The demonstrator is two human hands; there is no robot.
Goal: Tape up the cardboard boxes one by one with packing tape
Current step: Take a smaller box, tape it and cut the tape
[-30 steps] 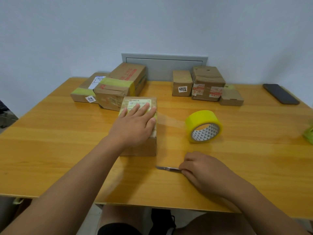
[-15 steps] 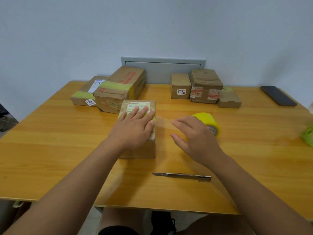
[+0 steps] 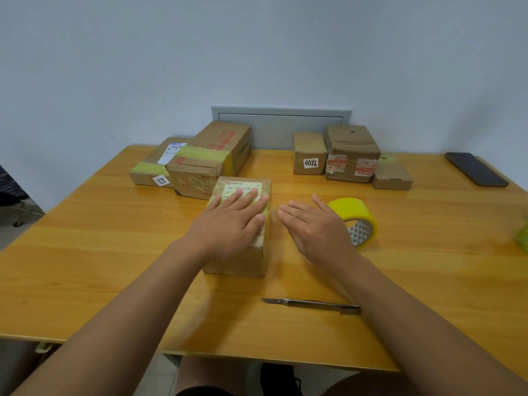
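A small cardboard box (image 3: 243,261) with a white label and a strip of yellow tape across its top stands in the middle of the wooden table (image 3: 85,252). My left hand (image 3: 228,227) rests flat on the box top, fingers straight. My right hand (image 3: 315,230) hovers just right of the box, fingers straight and holding nothing. Behind it lies a yellow roll of packing tape (image 3: 357,218), partly hidden by the hand. A metal utility knife (image 3: 311,303) lies on the table nearer to me.
Two taped boxes (image 3: 205,158) sit at the back left. Three more boxes (image 3: 351,152) stand at the back right. A dark phone (image 3: 475,169) lies at the far right, and a green object (image 3: 523,238) shows at the right edge.
My right hand let go of the knife near the table's front, rose, and moved forward and left to beside the box. My left hand stayed flat on the box.
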